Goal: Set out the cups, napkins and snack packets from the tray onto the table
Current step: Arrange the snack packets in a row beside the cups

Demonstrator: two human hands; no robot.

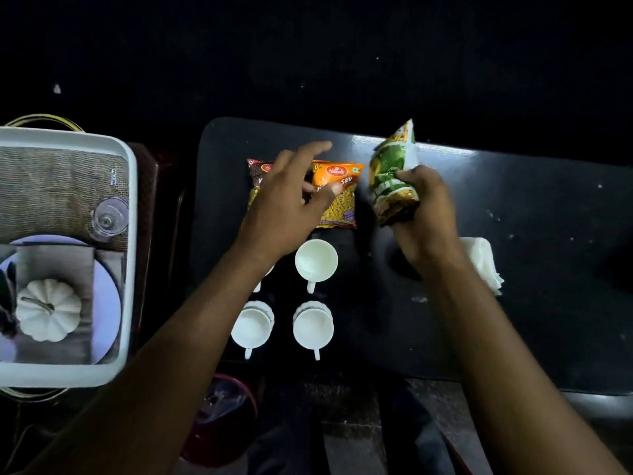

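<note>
On the black table [513, 303] lie a brown snack packet [255, 176] and an orange snack packet [342, 207] side by side. My left hand [287, 204] hovers over both with fingers spread, its thumb touching the orange packet. My right hand [424, 217] grips a green snack packet [390, 173], held upright just above the table to the right of the orange one. Several white cups [315, 260] stand in front of the packets, one partly hidden under my left forearm. A stack of white napkins [483, 262] lies to the right of my right wrist.
A white tray [132, 234] sits at the left on a separate stand; on it are a woven mat, an upturned glass [109, 217], a plate, a grey napkin and a small white pumpkin [48, 310]. A dark red bin [219, 416] stands below the table's near edge.
</note>
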